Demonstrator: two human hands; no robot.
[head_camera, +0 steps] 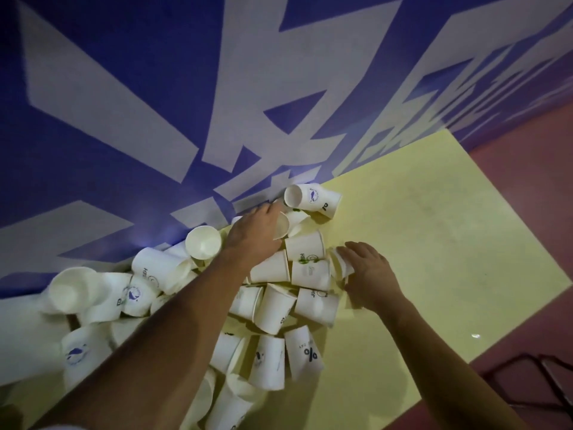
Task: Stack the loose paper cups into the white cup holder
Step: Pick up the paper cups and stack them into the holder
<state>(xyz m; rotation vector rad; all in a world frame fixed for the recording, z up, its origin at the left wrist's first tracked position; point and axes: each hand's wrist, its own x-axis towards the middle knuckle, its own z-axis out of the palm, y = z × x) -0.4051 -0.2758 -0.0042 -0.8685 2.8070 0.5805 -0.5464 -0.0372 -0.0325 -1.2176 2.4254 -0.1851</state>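
Amid white cups (313, 273) (toppled), both hands (255, 229) (370, 273)

A single wide-angle camera, worn on the head, supplies the only view. It faces forward and steeply down onto the yellow table (434, 243) at close range. Both forearms enter from the bottom edge. The left hand (257, 234) and right hand (372, 274) sit near frame centre among the paper cups (269, 270). The view is tilted: the table's far edge runs diagonally along the blue-and-white wall (124, 88), which fills the upper half. The floor (527, 181) shows at right.
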